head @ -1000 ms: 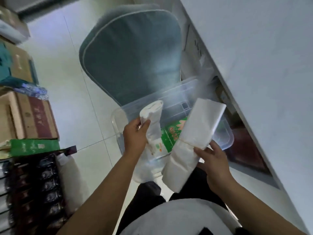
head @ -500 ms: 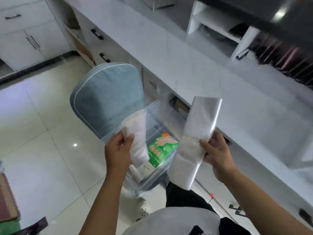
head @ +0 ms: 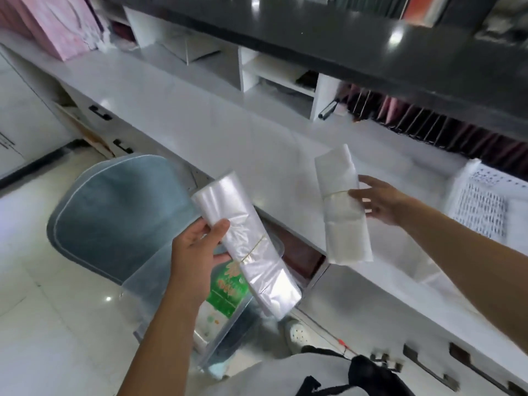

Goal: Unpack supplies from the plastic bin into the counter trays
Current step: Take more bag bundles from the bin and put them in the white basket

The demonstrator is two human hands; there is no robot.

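My left hand [head: 197, 250] grips a banded bundle of clear plastic bags [head: 245, 244] above the clear plastic bin [head: 160, 284]. The bin sits on a blue-grey chair [head: 114, 212] and holds a green printed packet [head: 228, 290]. My right hand [head: 380, 200] holds a second, whiter banded bundle of bags [head: 341, 207] out over the white counter [head: 223, 132]. A white perforated tray [head: 480, 204] stands on the counter at the right, beyond that hand.
White cubby shelves [head: 274, 72] stand at the back of the counter under a dark upper ledge [head: 371, 47]. A pink bag [head: 60, 24] leans at the far left. Drawers with dark handles [head: 100, 112] run below the counter. A row of dark packets [head: 428, 127] fills the right rear.
The view has swung up from the bin to the counter. Both hands lifted their bundles; the right one moved out over the counter toward the tray.
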